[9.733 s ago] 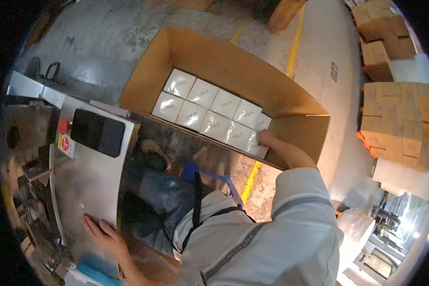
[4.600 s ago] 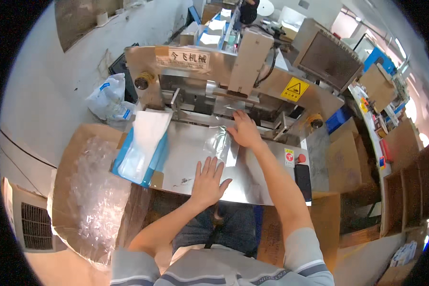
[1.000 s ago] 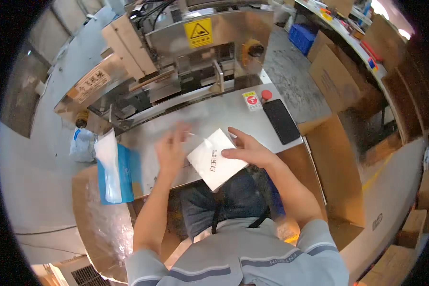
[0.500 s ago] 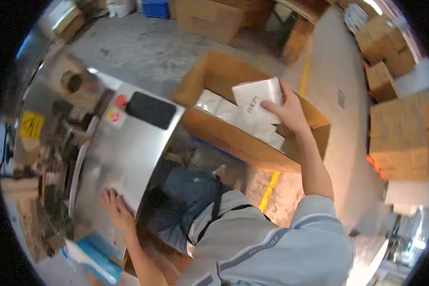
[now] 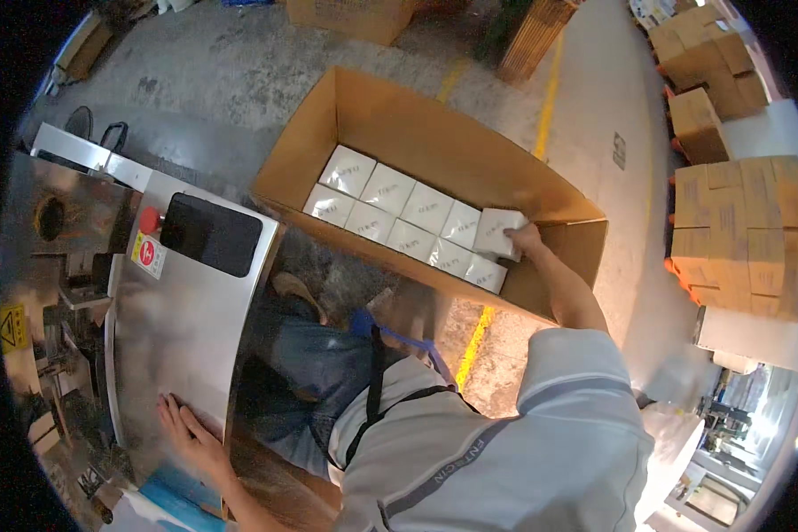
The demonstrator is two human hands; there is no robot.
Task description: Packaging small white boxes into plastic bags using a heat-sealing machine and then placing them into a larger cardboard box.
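Inside a large open cardboard carton (image 5: 328, 106), white packs (image 5: 388, 188) stand in two rows with printing on their tops. My right hand (image 5: 525, 239) reaches over the carton's near side and grips a white pack (image 5: 498, 232) at its right edge. That pack is at the right end of the far row, next to its neighbour; whether it rests on the carton's bottom I cannot tell. My left hand (image 5: 189, 434) lies flat, fingers stretched, on the metal top (image 5: 182, 328) of a machine at my left and holds nothing.
On the machine top are a black phone-like slab (image 5: 211, 234) and a red button (image 5: 149, 220). Dark machine parts (image 5: 62, 293) lie further left. Stacked cardboard boxes (image 5: 736, 235) stand at the right. A blue and white package (image 5: 164, 501) is near my left forearm.
My right hand has lowered the white pack from above the carton into the far row's right end. My left hand stays on the metal top. The view has shifted.
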